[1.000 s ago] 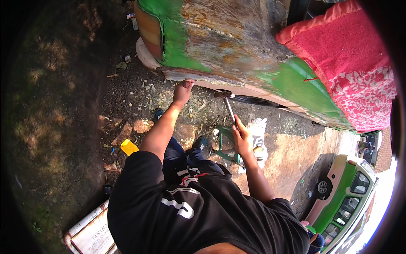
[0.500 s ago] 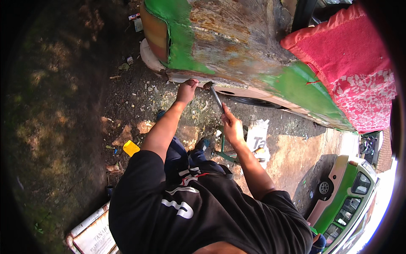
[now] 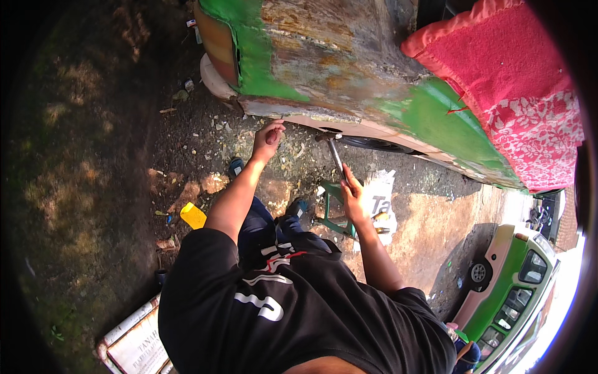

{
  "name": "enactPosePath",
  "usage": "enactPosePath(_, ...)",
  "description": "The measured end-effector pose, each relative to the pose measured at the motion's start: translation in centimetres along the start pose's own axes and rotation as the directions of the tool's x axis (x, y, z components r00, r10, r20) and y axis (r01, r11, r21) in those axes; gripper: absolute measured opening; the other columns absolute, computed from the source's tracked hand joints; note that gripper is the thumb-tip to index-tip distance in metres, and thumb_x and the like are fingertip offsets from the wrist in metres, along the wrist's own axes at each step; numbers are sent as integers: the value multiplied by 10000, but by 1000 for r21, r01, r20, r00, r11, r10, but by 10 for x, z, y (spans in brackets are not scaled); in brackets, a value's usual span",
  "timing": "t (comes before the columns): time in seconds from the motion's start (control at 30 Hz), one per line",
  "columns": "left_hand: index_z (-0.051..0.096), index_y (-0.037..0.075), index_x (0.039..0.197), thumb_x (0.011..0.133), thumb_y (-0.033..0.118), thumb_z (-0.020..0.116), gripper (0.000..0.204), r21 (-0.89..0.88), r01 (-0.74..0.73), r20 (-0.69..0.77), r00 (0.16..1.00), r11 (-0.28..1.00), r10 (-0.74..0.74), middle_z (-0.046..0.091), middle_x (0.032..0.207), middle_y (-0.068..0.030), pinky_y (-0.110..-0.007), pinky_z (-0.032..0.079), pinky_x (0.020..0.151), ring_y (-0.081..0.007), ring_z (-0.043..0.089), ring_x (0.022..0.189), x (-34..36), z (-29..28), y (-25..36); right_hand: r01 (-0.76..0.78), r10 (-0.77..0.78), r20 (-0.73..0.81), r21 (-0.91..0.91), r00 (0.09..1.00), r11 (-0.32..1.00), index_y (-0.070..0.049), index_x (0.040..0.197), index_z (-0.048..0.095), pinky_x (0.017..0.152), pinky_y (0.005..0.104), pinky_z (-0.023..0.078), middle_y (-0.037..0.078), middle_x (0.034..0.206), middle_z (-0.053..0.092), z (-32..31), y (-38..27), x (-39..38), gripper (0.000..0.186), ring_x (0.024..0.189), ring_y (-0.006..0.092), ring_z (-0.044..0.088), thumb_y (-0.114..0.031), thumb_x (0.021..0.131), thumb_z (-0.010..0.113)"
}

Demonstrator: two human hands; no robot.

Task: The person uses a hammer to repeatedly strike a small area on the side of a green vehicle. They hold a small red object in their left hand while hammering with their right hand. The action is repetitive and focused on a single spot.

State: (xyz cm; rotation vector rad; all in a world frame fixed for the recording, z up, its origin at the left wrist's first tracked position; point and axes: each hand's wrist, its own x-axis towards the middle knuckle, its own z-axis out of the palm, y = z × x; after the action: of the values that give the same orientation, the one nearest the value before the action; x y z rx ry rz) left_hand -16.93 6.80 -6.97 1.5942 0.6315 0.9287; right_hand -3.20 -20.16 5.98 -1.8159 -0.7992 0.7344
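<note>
A hammer (image 3: 335, 156) with a metal shaft is in my right hand (image 3: 354, 198), its head raised off to the right of my left hand. My left hand (image 3: 269, 140) is closed just below the bottom edge of a vehicle body (image 3: 324, 71). Something brownish shows between its fingers, too small to name. The body panel is green, with a wide bare patch of rust and scraped metal. Along its lower edge runs a pale pink strip (image 3: 299, 118), close to my left fingertips.
A red and pink patterned cloth (image 3: 498, 93) hangs over the vehicle at right. Beside my right forearm are a green stool (image 3: 333, 209) and a white printed sheet (image 3: 379, 187). A yellow container (image 3: 193, 215) and chips litter the ground. Another green van (image 3: 507, 305) stands at lower right.
The hammer has swung right, away from my left hand and the panel edge. My left hand has moved slightly left and down. The view has shifted a little.
</note>
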Motion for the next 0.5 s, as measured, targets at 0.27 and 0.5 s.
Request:
enactPosePath(0.27,611,12,911,860,-80,560,117,43,66,87,994,997,-70,649,1138,-121,-254,451,865,-155,611,976,9,-2,-4,-59,56,41,87,998,994,-52,1385,487,1033,281,380,175,1359,546,-1,-12,-5,432,1262,190,502,-31,956,530)
enactPosePath(0.5,563,5,857,849,-104,540,111,28,83,139,987,996,-87,663,1106,-96,-242,452,802,-111,564,849,18,-9,-14,-78,77,40,12,996,997,-49,1380,487,1027,284,392,195,1369,526,2,-25,-3,428,1288,201,483,-37,955,543)
